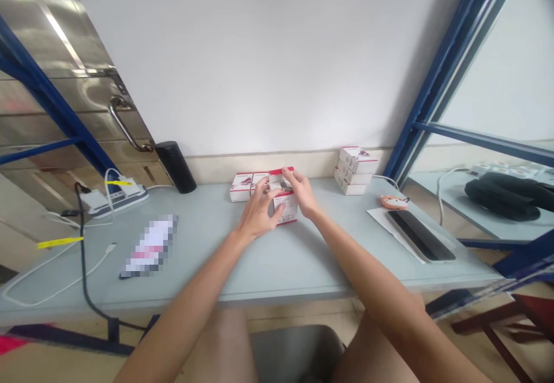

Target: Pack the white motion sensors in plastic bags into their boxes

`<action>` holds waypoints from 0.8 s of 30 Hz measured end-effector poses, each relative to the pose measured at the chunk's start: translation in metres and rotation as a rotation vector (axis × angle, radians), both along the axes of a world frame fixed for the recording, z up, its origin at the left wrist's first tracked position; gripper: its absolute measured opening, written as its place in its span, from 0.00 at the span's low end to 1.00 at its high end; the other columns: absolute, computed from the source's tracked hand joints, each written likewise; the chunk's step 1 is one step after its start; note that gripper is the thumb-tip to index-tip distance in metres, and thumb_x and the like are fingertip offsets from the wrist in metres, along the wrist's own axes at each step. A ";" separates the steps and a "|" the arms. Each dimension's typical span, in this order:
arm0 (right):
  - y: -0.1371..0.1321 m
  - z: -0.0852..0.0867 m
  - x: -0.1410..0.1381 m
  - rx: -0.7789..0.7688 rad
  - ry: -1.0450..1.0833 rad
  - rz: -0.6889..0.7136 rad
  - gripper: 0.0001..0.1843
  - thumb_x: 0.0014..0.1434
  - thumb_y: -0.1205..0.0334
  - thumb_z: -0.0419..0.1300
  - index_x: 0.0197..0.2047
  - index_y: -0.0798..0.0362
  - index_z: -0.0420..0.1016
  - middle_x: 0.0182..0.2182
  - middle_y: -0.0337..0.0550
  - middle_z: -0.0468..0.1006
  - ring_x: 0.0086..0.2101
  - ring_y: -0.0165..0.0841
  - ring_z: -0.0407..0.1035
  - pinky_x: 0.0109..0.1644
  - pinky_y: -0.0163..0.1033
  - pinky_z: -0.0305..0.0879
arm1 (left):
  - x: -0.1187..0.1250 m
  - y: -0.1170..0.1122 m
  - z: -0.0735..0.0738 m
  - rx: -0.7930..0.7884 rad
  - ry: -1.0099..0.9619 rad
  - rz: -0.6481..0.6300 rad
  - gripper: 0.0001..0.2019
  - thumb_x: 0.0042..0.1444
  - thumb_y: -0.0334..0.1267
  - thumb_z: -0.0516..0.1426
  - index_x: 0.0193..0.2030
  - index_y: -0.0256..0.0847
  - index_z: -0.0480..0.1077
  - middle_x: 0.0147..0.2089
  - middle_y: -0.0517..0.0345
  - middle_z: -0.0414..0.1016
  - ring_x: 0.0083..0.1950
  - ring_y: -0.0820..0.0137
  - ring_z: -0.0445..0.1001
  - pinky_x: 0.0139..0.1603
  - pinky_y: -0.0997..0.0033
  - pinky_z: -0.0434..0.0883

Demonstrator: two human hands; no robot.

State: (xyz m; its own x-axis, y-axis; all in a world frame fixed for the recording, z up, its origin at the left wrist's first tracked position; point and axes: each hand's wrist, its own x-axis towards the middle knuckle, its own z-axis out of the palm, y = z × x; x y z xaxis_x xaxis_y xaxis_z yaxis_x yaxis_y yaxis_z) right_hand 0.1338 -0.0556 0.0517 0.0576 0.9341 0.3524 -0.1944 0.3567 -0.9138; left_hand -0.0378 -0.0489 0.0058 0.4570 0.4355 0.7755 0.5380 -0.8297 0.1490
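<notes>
The pale blue worktop [242,279] runs across the lower part of the frame, below a white wall [259,54]. At upper left stands a steel door [56,100] with a curved handle [123,123], and a blue metal frame [450,77] rises at upper right. Past that frame, at the right edge, a second table [454,221] carries a black cloth bundle [502,195] and a white power strip [497,169].

On the left of the worktop lie a white socket block [119,200], a black cable [82,256], a white cable [56,285] and a blurred card [150,246]. A black flask [175,166] stands upright near the wall. To the right sit a stack of three boxes [355,171], then a dark phone [419,236] on a white sheet of paper [389,224], with a small orange fox-faced tag [395,201] just above it.

At the middle of the frame, the left hand [256,210] and right hand [300,191] hold a white-and-red box [285,210] between them. The left grip wraps its near side, and the right fingertips [288,174] pinch its red upper edge. Two similar boxes [240,187] sit just behind, partly blocked by the left hand.
</notes>
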 end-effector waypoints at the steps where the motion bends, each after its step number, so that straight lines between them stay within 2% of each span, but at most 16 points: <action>1: 0.000 -0.001 -0.002 0.007 0.017 -0.003 0.27 0.59 0.32 0.64 0.36 0.49 0.78 0.33 0.38 0.78 0.37 0.36 0.70 0.45 0.40 0.66 | 0.001 0.000 0.000 -0.011 -0.006 0.007 0.21 0.66 0.40 0.60 0.63 0.49 0.62 0.73 0.42 0.54 0.69 0.53 0.69 0.65 0.45 0.73; 7: 0.003 -0.008 -0.009 0.029 0.056 -0.053 0.26 0.62 0.32 0.61 0.36 0.49 0.71 0.34 0.38 0.74 0.36 0.34 0.67 0.45 0.39 0.65 | 0.003 -0.003 0.002 -0.049 -0.013 0.031 0.22 0.66 0.40 0.59 0.65 0.48 0.62 0.70 0.41 0.58 0.69 0.51 0.70 0.62 0.47 0.75; 10: 0.007 -0.016 -0.011 0.045 0.035 -0.218 0.26 0.61 0.32 0.61 0.39 0.47 0.62 0.34 0.35 0.69 0.35 0.32 0.65 0.45 0.38 0.66 | 0.002 -0.002 0.005 -0.057 -0.016 0.027 0.23 0.66 0.40 0.59 0.66 0.50 0.62 0.70 0.43 0.60 0.64 0.54 0.74 0.60 0.48 0.76; 13: 0.008 -0.022 -0.010 0.154 -0.092 -0.346 0.25 0.65 0.34 0.58 0.39 0.45 0.56 0.34 0.34 0.65 0.34 0.31 0.63 0.44 0.38 0.66 | 0.000 -0.002 0.007 -0.089 -0.055 0.000 0.26 0.65 0.39 0.60 0.68 0.51 0.61 0.70 0.44 0.62 0.59 0.58 0.76 0.57 0.52 0.78; 16: 0.004 -0.023 -0.007 0.243 -0.244 -0.326 0.20 0.71 0.37 0.52 0.39 0.45 0.60 0.31 0.35 0.67 0.32 0.32 0.64 0.40 0.39 0.67 | -0.001 -0.002 0.009 -0.133 -0.109 -0.024 0.30 0.63 0.39 0.61 0.70 0.50 0.59 0.67 0.44 0.65 0.53 0.60 0.77 0.52 0.57 0.80; 18: 0.001 -0.020 -0.004 0.314 -0.339 -0.326 0.18 0.73 0.41 0.50 0.42 0.46 0.66 0.34 0.38 0.72 0.34 0.34 0.68 0.42 0.40 0.69 | -0.003 -0.004 0.011 -0.148 -0.113 -0.026 0.30 0.63 0.39 0.61 0.71 0.50 0.60 0.65 0.45 0.66 0.53 0.61 0.77 0.52 0.57 0.80; 21: -0.002 -0.017 0.000 0.458 -0.491 -0.314 0.16 0.73 0.48 0.51 0.46 0.47 0.75 0.46 0.46 0.76 0.44 0.38 0.72 0.51 0.43 0.70 | -0.005 -0.007 0.016 -0.136 -0.088 -0.030 0.28 0.64 0.38 0.60 0.71 0.52 0.63 0.65 0.46 0.65 0.62 0.57 0.73 0.60 0.53 0.78; 24: -0.001 -0.015 0.005 0.520 -0.540 -0.279 0.15 0.72 0.54 0.50 0.43 0.47 0.78 0.47 0.46 0.74 0.45 0.38 0.72 0.52 0.43 0.69 | -0.006 -0.007 0.018 -0.154 -0.097 -0.043 0.26 0.64 0.38 0.61 0.68 0.50 0.65 0.64 0.45 0.65 0.67 0.54 0.70 0.61 0.53 0.77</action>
State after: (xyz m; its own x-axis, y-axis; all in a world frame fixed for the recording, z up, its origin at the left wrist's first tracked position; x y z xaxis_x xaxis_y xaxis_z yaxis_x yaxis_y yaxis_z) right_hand 0.1383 -0.0568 0.0367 -0.0378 0.6186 0.7848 0.3864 0.7333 -0.5595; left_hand -0.0442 -0.0558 0.0234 0.4043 0.5338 0.7427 0.4794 -0.8152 0.3250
